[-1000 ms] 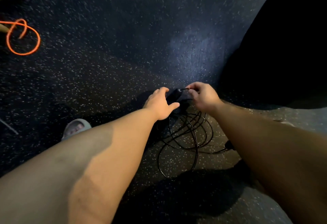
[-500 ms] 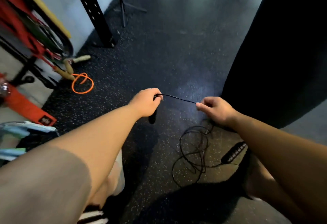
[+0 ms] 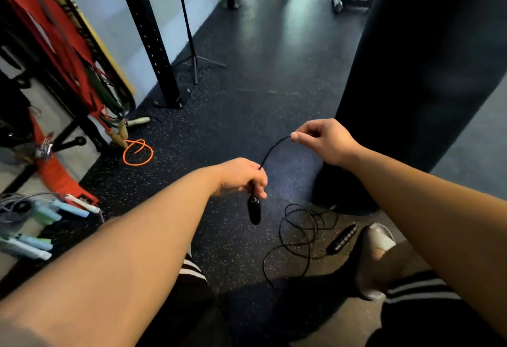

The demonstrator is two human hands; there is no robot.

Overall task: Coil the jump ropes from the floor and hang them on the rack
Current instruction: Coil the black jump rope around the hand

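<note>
Left hand is clenched round one handle of the black jump rope, and the right hand pinches the thin cord just above. The rest lies tangled on the floor by the other handle. Light, limp, springy stuff, I'd judge — gather loops at the handle, or it kinks.

Top of the black handle sat hidden inside the left hand; only its lower end showed. The cord past the pinch of the right hand was lost against the dark punching bag, which was cut off by the top edge. The rack was clipped at the left edge, with its hung items blurred. The pale handles at bottom-left were too blurred to count.
</note>
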